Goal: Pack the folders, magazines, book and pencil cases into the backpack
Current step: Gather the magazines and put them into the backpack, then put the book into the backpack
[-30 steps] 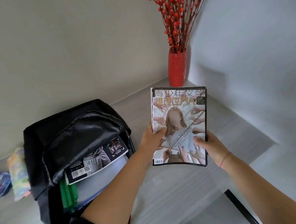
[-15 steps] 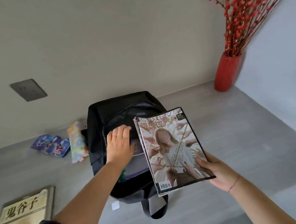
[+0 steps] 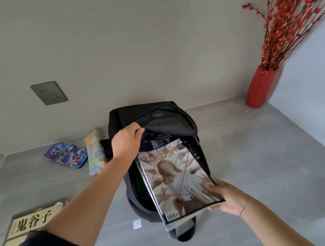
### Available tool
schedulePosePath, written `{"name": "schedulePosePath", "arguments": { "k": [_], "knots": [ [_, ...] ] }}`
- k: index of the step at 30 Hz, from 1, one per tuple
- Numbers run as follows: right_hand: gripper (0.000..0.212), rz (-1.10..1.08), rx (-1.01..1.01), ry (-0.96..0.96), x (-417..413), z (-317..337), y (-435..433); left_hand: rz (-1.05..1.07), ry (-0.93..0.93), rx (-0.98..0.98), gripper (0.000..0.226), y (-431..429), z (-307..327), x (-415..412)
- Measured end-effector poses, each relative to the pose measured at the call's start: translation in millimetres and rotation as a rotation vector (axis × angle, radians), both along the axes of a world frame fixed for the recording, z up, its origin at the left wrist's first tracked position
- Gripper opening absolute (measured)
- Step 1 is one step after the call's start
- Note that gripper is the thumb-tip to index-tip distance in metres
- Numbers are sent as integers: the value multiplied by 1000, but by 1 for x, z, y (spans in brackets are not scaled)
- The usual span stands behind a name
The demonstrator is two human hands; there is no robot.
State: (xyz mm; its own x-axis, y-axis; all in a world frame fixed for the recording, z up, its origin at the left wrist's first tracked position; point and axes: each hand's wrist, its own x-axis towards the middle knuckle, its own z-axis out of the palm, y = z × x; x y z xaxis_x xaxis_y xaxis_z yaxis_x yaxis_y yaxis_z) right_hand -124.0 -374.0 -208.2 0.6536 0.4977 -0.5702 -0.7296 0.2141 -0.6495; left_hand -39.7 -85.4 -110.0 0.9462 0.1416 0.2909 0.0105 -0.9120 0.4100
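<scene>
The left hand (image 3: 127, 140) grips the edge of the backpack's (image 3: 169, 120) black flap, fingers curled round it, holding the mouth open. The right hand (image 3: 227, 198) pinches the near right corner of a magazine (image 3: 178, 181), thumb on the cover. The magazine lies cover up, its long axis running from near to far. Its top end sits at the open mouth and its barcode end points back toward the person. One more magazine (image 3: 163, 140) shows inside the backpack, making two, and a green folder edge (image 3: 138, 182) shows beside them. On the table (image 3: 257, 164) left of the backpack lie two pencil cases, a pastel one (image 3: 95, 152) just beside it and a blue one (image 3: 66, 155) further left. One book (image 3: 30, 222) lies at the near left.
</scene>
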Motion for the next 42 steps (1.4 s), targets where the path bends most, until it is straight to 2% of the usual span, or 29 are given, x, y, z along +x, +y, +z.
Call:
{"name": "schedulePosePath", "arguments": {
  "k": [2, 4, 6, 8, 11, 13, 16, 19, 22, 24, 25, 26, 28, 31, 33, 37, 42],
  "knots": [
    [25, -62, -75, -1, 17, 10, 17, -22, 8, -16, 24, 0, -2, -3],
    [16, -79, -167, -29, 38, 15, 33, -36, 28, -26, 23, 0, -4, -6],
    [18, -56, -243, -84, 59, 20, 47, -38, 48, -40, 22, 2, -7, -9],
    [30, -30, -281, -113, 78, 23, 57, -47, 64, -66, 21, 4, -13, -12],
    [38, -104, -339, -125, 102, 22, 66, -62, 82, -78, 21, 8, -23, -14],
    [31, -237, -279, -63, 111, 16, 69, -62, 103, -82, 21, 11, -29, -15],
    [10, -428, -12, 49, 113, 5, 74, -51, 116, -91, 21, 13, -38, -15],
    [11, -467, -29, 71, 113, -1, 85, -60, 118, -97, 20, 11, -43, -16],
    [15, -295, -328, 82, 112, 3, 94, -94, 126, -87, 19, 13, -47, -20],
    [29, 41, -587, 40, 102, 19, 97, -115, 133, -105, 19, 16, -48, -23],
    [34, 222, -638, 6, 96, 29, 101, -118, 124, -122, 20, 19, -49, -25],
    [35, 365, -631, -28, 89, 38, 106, -115, 101, -139, 20, 22, -50, -27],
    [35, 477, -504, -95, 78, 56, 125, -86, 29, -156, 22, 31, -50, -31],
    [30, 425, -227, -143, 62, 76, 169, 41, -39, -206, 25, 58, -47, -42],
    [21, 406, -134, -153, 50, 76, 204, 182, -20, -253, 25, 87, -49, -56],
    [6, 443, -164, -109, 23, 50, 275, 490, 123, -307, 33, 160, -67, -101],
    [13, 509, -239, 66, -17, 18, 347, 814, 320, -292, 44, 240, -103, -191]
  ]
}}
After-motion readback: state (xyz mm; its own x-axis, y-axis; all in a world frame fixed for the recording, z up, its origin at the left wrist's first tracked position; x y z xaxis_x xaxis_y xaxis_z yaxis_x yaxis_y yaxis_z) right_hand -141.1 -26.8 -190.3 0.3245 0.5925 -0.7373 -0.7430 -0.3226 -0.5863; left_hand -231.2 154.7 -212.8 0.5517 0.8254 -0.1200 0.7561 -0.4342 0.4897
